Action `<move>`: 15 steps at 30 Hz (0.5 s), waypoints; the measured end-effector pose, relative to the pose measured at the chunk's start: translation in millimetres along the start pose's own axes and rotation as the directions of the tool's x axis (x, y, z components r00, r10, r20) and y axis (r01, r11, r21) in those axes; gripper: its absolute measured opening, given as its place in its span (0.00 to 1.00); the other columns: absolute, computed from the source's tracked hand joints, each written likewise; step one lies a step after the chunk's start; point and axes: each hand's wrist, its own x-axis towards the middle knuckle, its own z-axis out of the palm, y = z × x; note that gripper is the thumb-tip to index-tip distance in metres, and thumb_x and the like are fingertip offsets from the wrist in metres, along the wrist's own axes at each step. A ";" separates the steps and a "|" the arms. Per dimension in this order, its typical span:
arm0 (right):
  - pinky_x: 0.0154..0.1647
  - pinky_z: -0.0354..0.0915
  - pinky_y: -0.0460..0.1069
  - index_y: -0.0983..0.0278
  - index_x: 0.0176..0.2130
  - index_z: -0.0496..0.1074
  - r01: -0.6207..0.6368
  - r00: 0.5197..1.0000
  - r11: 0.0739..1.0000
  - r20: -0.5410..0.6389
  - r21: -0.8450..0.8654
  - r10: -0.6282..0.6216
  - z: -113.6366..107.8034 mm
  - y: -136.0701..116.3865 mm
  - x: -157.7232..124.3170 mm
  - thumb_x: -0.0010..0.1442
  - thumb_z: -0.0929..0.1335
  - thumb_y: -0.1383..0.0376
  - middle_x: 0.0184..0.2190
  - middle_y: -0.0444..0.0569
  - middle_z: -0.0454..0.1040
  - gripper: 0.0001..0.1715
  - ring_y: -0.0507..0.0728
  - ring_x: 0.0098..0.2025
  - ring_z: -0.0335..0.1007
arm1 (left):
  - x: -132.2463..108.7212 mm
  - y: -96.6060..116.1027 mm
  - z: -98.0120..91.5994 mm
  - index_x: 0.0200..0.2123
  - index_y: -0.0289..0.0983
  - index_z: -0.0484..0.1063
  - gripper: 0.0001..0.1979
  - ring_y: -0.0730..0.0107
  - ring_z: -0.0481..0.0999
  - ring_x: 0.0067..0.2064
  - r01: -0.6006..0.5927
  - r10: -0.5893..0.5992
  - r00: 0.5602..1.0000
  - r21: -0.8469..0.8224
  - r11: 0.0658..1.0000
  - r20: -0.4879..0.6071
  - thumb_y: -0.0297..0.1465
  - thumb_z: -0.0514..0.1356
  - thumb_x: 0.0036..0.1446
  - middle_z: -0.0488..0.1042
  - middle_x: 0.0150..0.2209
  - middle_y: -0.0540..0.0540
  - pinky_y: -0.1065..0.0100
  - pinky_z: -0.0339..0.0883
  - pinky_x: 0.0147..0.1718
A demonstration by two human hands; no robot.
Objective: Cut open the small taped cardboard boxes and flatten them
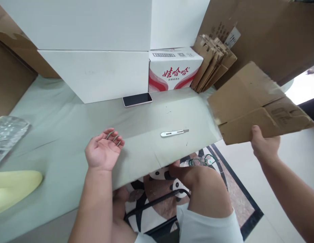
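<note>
My right hand (265, 145) grips the lower edge of a flattened brown cardboard box (248, 104), thumb on the near face and fingers hidden behind. The cardboard is tilted up beyond the table's right edge. Palm up above the table (78, 135), my left hand (105, 150) holds nothing, its fingers loosely curled and apart. A white utility knife (174, 133) lies on the table between the two hands, its tip toward the right. Farther back, a phone (137, 100) with a dark screen rests flat by the white boxes.
Large white boxes (101, 71) and a white-and-red carton (175, 71) line the back. Several folded cardboard pieces (212, 64) lean beside the carton. At left are a clear plastic tray (10, 135) and a pale yellow object (17, 189). A clear bottle (197, 162) is below the table.
</note>
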 end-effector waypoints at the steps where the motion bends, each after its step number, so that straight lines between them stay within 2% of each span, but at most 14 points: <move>1: 0.61 0.72 0.64 0.63 0.44 0.77 0.018 1.000 0.998 -0.012 -0.055 -0.019 3.3 1.0 8.1 0.48 0.72 0.59 0.52 0.69 0.80 0.22 0.74 0.58 0.78 | 0.9 -1.6 2.5 0.32 0.37 0.77 0.11 0.69 0.75 0.29 0.005 -0.005 1.000 -0.004 1.000 -0.009 0.34 0.60 0.44 0.74 0.30 0.45 0.68 0.75 0.27; 5: 0.56 0.74 0.59 0.67 0.45 0.79 0.046 0.998 0.978 0.055 -0.202 -0.036 38.3 -0.8 42.5 0.57 0.70 0.62 0.49 0.69 0.81 0.18 0.72 0.56 0.80 | 5.7 -7.1 10.4 0.32 0.36 0.77 0.12 0.69 0.75 0.28 0.015 -0.015 1.000 -0.008 1.000 -0.015 0.34 0.59 0.44 0.74 0.30 0.44 0.69 0.74 0.26; 8: 0.55 0.73 0.61 0.71 0.46 0.80 0.050 0.994 0.964 0.112 -0.260 -0.021 77.4 -8.1 72.9 0.59 0.71 0.63 0.47 0.73 0.81 0.18 0.75 0.56 0.79 | 9.8 -10.1 14.6 0.33 0.35 0.78 0.12 0.69 0.75 0.28 0.025 -0.025 1.000 0.005 1.000 -0.018 0.33 0.59 0.45 0.74 0.29 0.44 0.68 0.75 0.27; 11: 0.56 0.71 0.60 0.74 0.49 0.79 0.077 0.989 0.947 0.147 -0.311 -0.033 117.3 -18.2 103.8 0.62 0.70 0.63 0.50 0.78 0.79 0.20 0.75 0.58 0.77 | 14.0 -12.7 17.3 0.33 0.35 0.78 0.12 0.69 0.75 0.29 0.036 -0.035 0.999 0.015 0.999 -0.027 0.33 0.59 0.45 0.75 0.29 0.44 0.69 0.75 0.27; 15: 0.53 0.71 0.59 0.80 0.55 0.74 0.215 0.962 0.918 0.234 -0.334 -0.141 159.7 -30.9 137.8 0.68 0.66 0.63 0.51 0.83 0.76 0.25 0.72 0.59 0.76 | 19.0 -15.5 17.7 0.32 0.35 0.78 0.12 0.69 0.75 0.29 0.030 -0.030 0.999 0.023 0.999 -0.015 0.34 0.61 0.44 0.75 0.30 0.43 0.69 0.75 0.27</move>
